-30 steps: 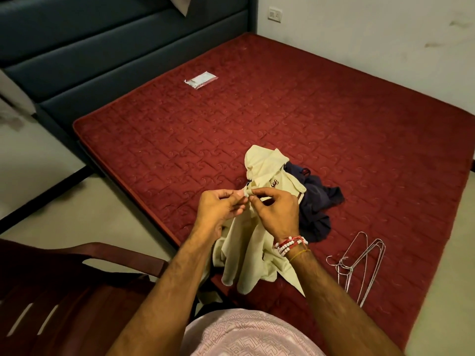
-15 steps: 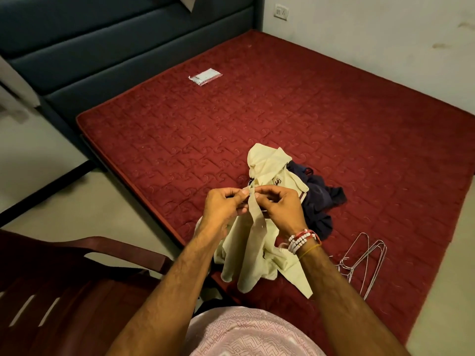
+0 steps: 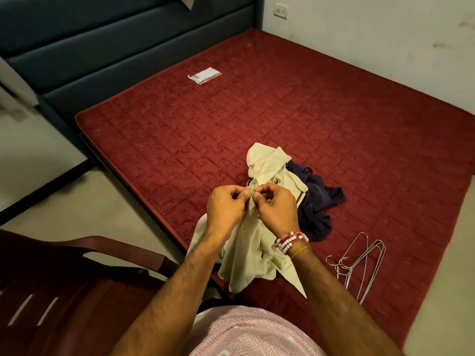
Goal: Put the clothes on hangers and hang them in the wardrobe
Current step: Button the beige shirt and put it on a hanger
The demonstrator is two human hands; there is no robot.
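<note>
My left hand [image 3: 226, 209] and right hand [image 3: 277, 211] both pinch the cream shirt [image 3: 246, 255] near its collar, over the bed [image 3: 308, 111] edge. Nothing is hung yet, I judge: dark clothes [image 3: 316, 201] lie at two o'clock of my hands, wire hangers [image 3: 359, 263] at four, untouched; no wardrobe in view.
</note>
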